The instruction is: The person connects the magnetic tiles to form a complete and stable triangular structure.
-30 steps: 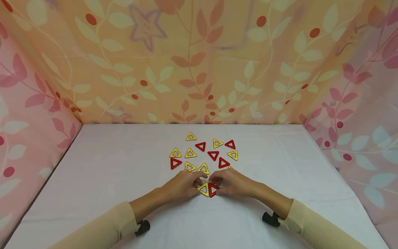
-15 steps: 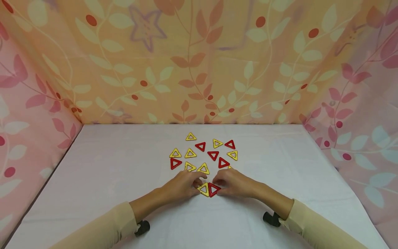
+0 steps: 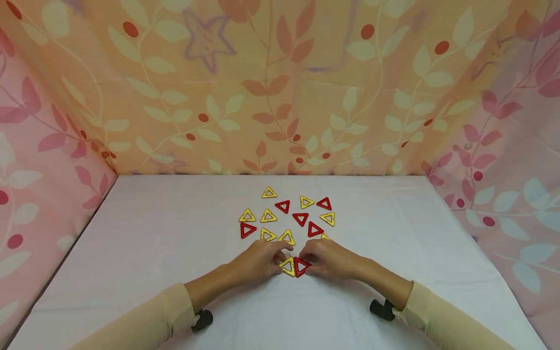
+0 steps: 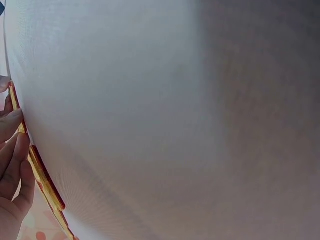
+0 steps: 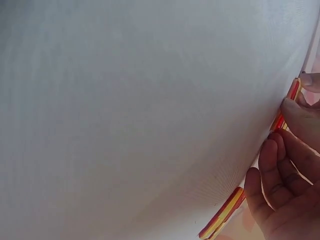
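The right hand [image 3: 330, 261] is drawing its bent forefinger back from the left hand [image 3: 259, 261], so a wider gap is showing between the fingertips than a second ago. Below that gap, the yellow triangle [image 3: 291, 272] and the red triangle [image 3: 296, 267] are lying edge to edge on the tabletop [image 3: 183, 233], at the near side of the scatter. The left hand is pinching the yellow one at its outer corner, and the right is holding the red one likewise, both grips looking narrow and light. The other triangles [image 3: 310, 229] are staying where they were. The pair is probably already joined, with the right hand seemingly easing off while the left is keeping steady.
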